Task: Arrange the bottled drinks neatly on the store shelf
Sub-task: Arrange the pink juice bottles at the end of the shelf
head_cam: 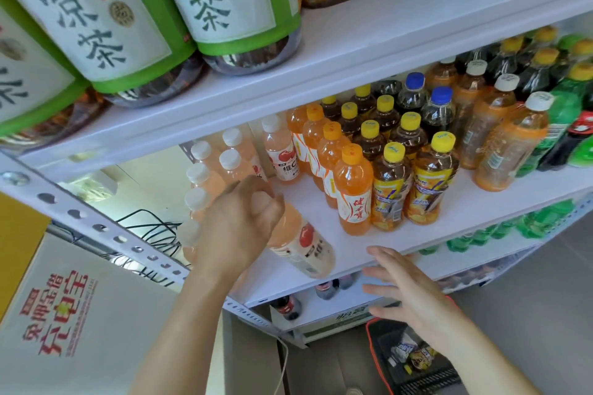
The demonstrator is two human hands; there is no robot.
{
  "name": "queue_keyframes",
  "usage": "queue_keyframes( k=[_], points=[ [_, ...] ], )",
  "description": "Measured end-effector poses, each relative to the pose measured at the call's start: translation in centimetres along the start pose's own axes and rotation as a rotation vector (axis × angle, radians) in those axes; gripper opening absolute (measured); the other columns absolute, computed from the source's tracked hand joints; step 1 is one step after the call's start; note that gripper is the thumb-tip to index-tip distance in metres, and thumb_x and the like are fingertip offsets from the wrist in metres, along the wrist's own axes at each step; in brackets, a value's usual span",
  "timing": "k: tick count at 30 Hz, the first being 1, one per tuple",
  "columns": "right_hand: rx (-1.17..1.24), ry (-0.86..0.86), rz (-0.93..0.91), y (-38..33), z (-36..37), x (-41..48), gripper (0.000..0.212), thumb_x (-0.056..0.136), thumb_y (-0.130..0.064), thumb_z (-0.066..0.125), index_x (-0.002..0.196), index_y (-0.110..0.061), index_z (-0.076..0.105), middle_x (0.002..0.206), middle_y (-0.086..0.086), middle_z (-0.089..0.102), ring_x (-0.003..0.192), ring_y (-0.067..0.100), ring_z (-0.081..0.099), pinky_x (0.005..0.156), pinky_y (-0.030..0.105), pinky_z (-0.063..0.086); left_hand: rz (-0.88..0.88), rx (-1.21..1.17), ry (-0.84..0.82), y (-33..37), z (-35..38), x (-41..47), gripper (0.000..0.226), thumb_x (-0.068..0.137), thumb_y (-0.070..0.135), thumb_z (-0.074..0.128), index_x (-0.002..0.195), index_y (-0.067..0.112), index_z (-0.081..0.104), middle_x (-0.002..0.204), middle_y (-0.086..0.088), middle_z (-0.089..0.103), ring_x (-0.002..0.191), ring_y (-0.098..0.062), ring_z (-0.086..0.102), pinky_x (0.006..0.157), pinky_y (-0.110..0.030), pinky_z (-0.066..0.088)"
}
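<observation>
Shelf [321,202]: two blue-capped bottles [414,96], one tilted pink bottle [305,244]

In front of you, the white shelf [455,212] carries upright rows: pale pink bottles [229,159] at left, orange bottles [353,189], yellow-capped tea bottles [391,189], then green bottles [558,125] far right. A tilted pink bottle [301,240] leans near its front edge.

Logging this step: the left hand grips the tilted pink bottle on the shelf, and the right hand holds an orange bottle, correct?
No. The left hand grips the tilted pink bottle on the shelf, but the right hand holds nothing: the head view shows its fingers straight, by the shelf edge.
</observation>
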State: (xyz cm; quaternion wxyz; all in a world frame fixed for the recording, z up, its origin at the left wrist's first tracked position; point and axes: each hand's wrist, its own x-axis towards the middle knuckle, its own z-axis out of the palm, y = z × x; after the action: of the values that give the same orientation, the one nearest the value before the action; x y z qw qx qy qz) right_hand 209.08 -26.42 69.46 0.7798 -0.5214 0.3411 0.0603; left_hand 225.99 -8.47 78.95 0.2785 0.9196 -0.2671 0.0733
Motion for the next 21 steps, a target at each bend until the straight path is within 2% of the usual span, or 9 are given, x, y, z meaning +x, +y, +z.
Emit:
queue_keyframes(
  k=[2, 4, 6, 8, 10, 13, 16, 18, 21],
  points=[
    [0.160, -0.168, 0.158, -0.1, -0.1, -0.4, 0.059, 0.083, -0.068, 0.048, 0.124, -0.028, 0.063, 0.118, 0.012, 0.070, 0.099, 0.032, 0.070, 0.076, 0.045, 0.060, -0.055, -0.295, 0.013, 1.5, -0.9, -0.3, 0.012, 0.081, 0.047, 0.056, 0.079, 0.037, 0.061, 0.070, 0.018, 0.063, 0.067, 0.002, 0.056, 0.056, -0.011, 0.037],
    [0.321, -0.315, 0.189, -0.5, 0.4, -1.2, 0.073, 0.080, -0.073, 0.045, 0.120, -0.017, 0.070, 0.109, 0.023, 0.070, 0.077, 0.034, 0.072, 0.058, 0.035, 0.059, -0.094, -0.508, 0.029, 2.6, -1.3, -0.4, 0.014, 0.084, 0.039, 0.058, 0.078, 0.029, 0.064, 0.065, 0.015, 0.061, 0.058, 0.003, 0.051, 0.051, -0.010, 0.038],
    [0.449, -0.332, 0.121, -0.8, 0.8, -1.9, 0.069, 0.075, -0.071, 0.052, 0.107, -0.015, 0.076, 0.086, 0.023, 0.068, 0.053, 0.023, 0.064, 0.042, 0.025, 0.050, -0.138, -0.611, 0.040, 3.2, -1.4, -0.4, 0.015, 0.091, 0.031, 0.060, 0.079, 0.026, 0.065, 0.061, 0.015, 0.057, 0.053, 0.000, 0.046, 0.047, -0.012, 0.037],
    [0.506, -0.282, 0.020, -1.2, 0.8, -2.5, 0.060, 0.071, -0.066, 0.058, 0.097, -0.016, 0.079, 0.072, 0.018, 0.063, 0.046, 0.016, 0.057, 0.037, 0.020, 0.045, -0.177, -0.654, 0.026, 3.2, -1.4, -0.3, 0.014, 0.092, 0.033, 0.059, 0.083, 0.025, 0.066, 0.060, 0.015, 0.055, 0.055, -0.007, 0.045, 0.051, -0.022, 0.038],
    [0.507, -0.240, -0.070, -1.7, 0.7, -3.2, 0.055, 0.072, -0.062, 0.059, 0.094, -0.016, 0.079, 0.069, 0.018, 0.062, 0.046, 0.015, 0.055, 0.037, 0.019, 0.045, -0.227, -0.681, -0.008, 3.2, -1.4, -0.3, 0.020, 0.088, 0.043, 0.056, 0.087, 0.026, 0.065, 0.060, 0.012, 0.056, 0.057, -0.010, 0.048, 0.057, -0.027, 0.039],
    [0.461, -0.159, -0.182, -2.1, 0.2, -3.9, 0.051, 0.076, -0.050, 0.057, 0.104, -0.010, 0.072, 0.070, 0.023, 0.062, 0.047, 0.019, 0.056, 0.037, 0.021, 0.044, -0.285, -0.630, -0.116, 2.9, -1.4, -0.2, 0.027, 0.099, 0.049, 0.046, 0.090, 0.029, 0.062, 0.053, 0.022, 0.059, 0.046, 0.004, 0.052, 0.041, -0.011, 0.036],
    [0.399, -0.148, -0.311, -2.4, -0.3, -4.6, 0.046, 0.080, -0.033, 0.068, 0.120, -0.011, 0.062, 0.084, 0.025, 0.067, 0.058, 0.023, 0.061, 0.044, 0.025, 0.050, -0.295, -0.527, -0.216, 2.7, -1.7, -0.3, 0.039, 0.098, 0.058, 0.039, 0.085, 0.030, 0.061, 0.049, 0.022, 0.056, 0.044, 0.005, 0.051, 0.039, -0.008, 0.034],
    [0.395, -0.168, -0.359, -2.6, -0.7, -4.9, 0.039, 0.078, -0.023, 0.067, 0.116, -0.019, 0.065, 0.092, 0.024, 0.069, 0.061, 0.025, 0.064, 0.046, 0.025, 0.052, -0.306, -0.580, -0.242, 2.5, -1.6, -0.6, 0.037, 0.098, 0.056, 0.041, 0.084, 0.029, 0.061, 0.043, 0.016, 0.048, 0.037, 0.000, 0.043, 0.036, -0.010, 0.031],
    [0.359, -0.190, -0.411, -3.0, -1.4, -5.0, 0.047, 0.074, -0.013, 0.064, 0.121, -0.023, 0.062, 0.101, 0.025, 0.070, 0.067, 0.030, 0.067, 0.051, 0.027, 0.056, -0.245, -0.797, -0.253, 2.3, -1.3, -1.0, 0.031, 0.101, 0.042, 0.047, 0.077, 0.036, 0.065, 0.045, 0.016, 0.039, 0.038, -0.001, 0.032, 0.038, -0.010, 0.026]
  ],
)
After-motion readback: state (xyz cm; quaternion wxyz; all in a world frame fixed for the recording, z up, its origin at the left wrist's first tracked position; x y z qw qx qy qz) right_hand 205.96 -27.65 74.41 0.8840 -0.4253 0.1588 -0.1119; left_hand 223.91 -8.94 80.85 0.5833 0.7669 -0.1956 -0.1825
